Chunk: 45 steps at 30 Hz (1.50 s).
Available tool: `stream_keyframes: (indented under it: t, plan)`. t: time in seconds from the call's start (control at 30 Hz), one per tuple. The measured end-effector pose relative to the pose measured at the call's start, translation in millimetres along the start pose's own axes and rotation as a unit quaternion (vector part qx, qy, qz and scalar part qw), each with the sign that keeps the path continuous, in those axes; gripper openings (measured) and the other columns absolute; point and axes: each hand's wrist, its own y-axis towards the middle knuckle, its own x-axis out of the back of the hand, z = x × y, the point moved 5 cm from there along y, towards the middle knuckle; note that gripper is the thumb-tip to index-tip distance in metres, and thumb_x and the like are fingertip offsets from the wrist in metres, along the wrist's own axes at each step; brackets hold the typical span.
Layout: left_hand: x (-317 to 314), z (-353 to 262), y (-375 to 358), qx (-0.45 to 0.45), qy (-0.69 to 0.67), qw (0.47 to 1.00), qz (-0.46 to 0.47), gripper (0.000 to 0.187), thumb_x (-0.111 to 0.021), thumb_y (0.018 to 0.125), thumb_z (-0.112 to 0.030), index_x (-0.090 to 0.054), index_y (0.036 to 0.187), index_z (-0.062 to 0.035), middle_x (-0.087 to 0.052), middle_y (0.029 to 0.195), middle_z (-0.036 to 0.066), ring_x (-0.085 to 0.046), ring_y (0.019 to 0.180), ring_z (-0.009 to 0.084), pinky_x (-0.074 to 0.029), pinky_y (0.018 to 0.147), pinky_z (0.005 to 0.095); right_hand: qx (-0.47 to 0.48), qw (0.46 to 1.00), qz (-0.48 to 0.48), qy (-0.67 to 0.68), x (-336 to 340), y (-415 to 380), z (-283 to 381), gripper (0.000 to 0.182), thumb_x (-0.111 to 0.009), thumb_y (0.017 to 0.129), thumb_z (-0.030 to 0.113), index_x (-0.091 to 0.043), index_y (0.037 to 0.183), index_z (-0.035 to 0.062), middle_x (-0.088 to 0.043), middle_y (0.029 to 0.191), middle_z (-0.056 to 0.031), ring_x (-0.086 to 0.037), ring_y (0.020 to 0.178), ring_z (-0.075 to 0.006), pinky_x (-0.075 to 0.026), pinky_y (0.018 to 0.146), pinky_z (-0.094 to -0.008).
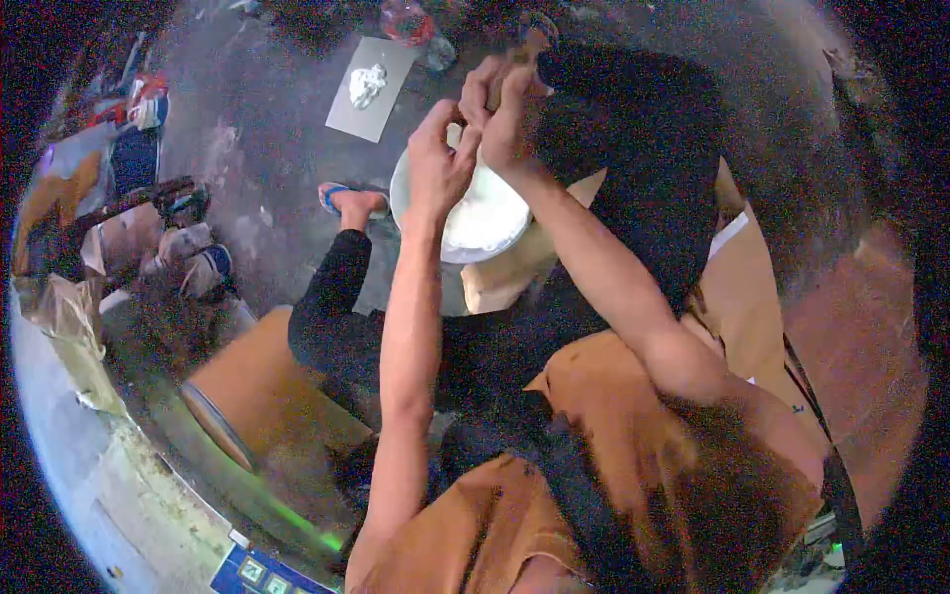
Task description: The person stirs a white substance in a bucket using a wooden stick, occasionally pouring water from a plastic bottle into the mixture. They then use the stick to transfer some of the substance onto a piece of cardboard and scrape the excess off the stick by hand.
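Both hands meet just above the far rim of a round white bowl [404, 198], which holds white material [482, 220]. My left hand [438, 158] is closed, thumb and fingers pinched together over the bowl's left part. Right beside it, fingertips almost touching, my right hand [503, 114] has its fingers curled in. Whatever lies between the fingers is too small or hidden to make out. Beyond the bowl, a pale flat sheet [381, 119] lies on the floor with a white lump [367, 87] on it.
A foot in a blue-strapped sandal [336, 196] stands left of the bowl. A brown cylindrical drum [259, 371] lies at lower left. Shoes and other items [188, 252] clutter the left side. A clear and red plastic object [408, 25] sits beyond the sheet. Cardboard [747, 272] lies at right.
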Motion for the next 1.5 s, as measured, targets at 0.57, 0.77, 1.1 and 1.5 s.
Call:
stream_keyframes:
  t: [0.57,0.77,1.1,1.5]
  plan:
    - [-20,98,-32,-0.001,0.093,0.996,-0.003,0.017,-0.058,0.080,-0.014,-0.056,0.085,0.0022,-0.060,0.079,0.019,-0.059,0.073,0.0322,-0.045,0.066,0.0366,-0.037,0.998,0.011,-0.056,-6,-37,-80,0.059,-0.022,0.094,0.051,-0.044,0.063,0.0062,-0.035,0.047,0.0003,-0.038,0.044,-0.0121,-0.027,0.042,-0.0262]
    - [-3,3,-14,-0.010,0.050,0.999,-0.003,0.017,-0.055,0.082,-0.014,-0.054,0.084,0.0026,-0.058,0.076,0.019,-0.058,0.075,0.0318,-0.043,0.067,0.0357,0.042,0.992,-0.013,-0.119,-6,-5,-7,0.061,-0.025,0.092,0.055,-0.043,0.060,0.0061,-0.038,0.048,0.0011,-0.038,0.044,-0.0130,-0.027,0.042,-0.0276]
    - [-28,64,-20,0.027,0.028,0.999,-0.033,0.021,-0.054,0.083,-0.019,-0.052,0.086,0.0023,-0.056,0.077,0.022,-0.056,0.071,0.0343,-0.043,0.064,0.0365,-0.148,0.988,0.051,0.013,-3,-10,-52,0.055,-0.027,0.094,0.049,-0.037,0.059,0.0086,-0.035,0.047,0.0006,-0.032,0.042,-0.0097,-0.024,0.041,-0.0257]
    - [-26,79,-24,0.026,0.097,0.994,-0.031,0.028,-0.057,0.081,-0.026,-0.059,0.089,0.0008,-0.062,0.078,0.021,-0.060,0.075,0.0365,-0.045,0.067,0.0398,-0.176,0.981,0.074,0.017,-10,-19,-78,0.058,-0.030,0.092,0.054,-0.036,0.058,0.0082,-0.036,0.048,-0.0002,-0.036,0.044,-0.0096,-0.027,0.043,-0.0251]
